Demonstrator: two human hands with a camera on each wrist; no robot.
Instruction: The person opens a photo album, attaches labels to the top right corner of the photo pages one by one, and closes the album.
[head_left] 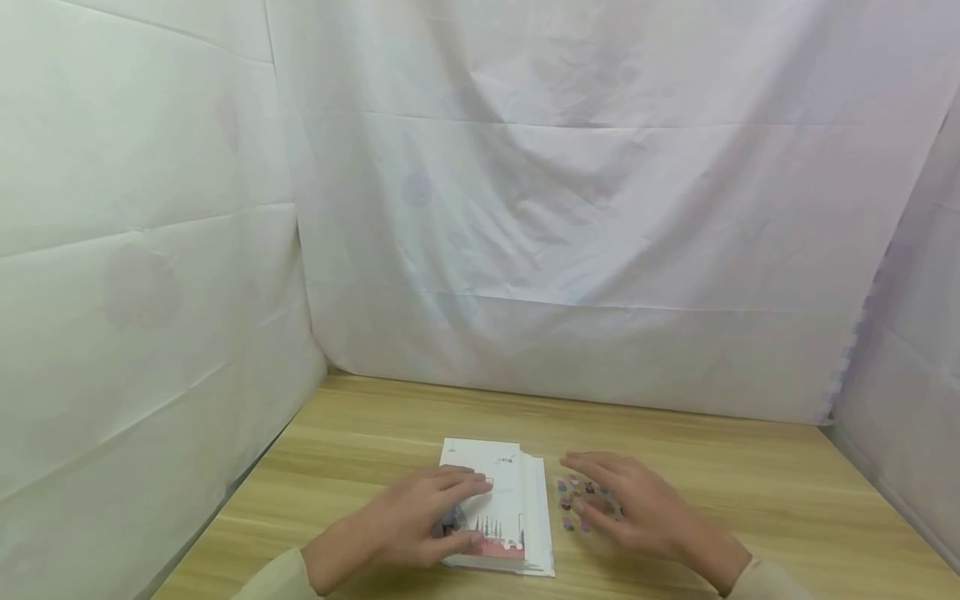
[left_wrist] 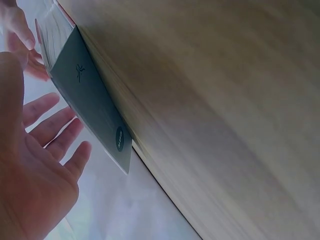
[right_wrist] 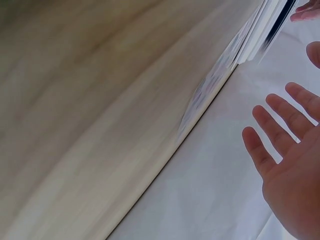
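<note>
A thick book (head_left: 480,458) with a white cover and a reddish band along its near end lies on the table. A white board or second cover (head_left: 538,517) juts out from its right side. My left hand (head_left: 420,512) is over the book's left part, fingers spread and relaxed. In the left wrist view the book's dark grey-green spine (left_wrist: 90,95) shows beside the left hand (left_wrist: 40,160). Right of the book lies a clear sheet of small colourful stickers (head_left: 566,504). Above that sheet hovers my right hand (head_left: 645,508), fingers loosely extended and holding nothing; it covers part of the stickers.
The wood-grain table (head_left: 390,417) runs back to a hanging white cloth (head_left: 570,250). Another white cloth wall (head_left: 150,292) stands along the left side, and a third (head_left: 915,350) along the right.
</note>
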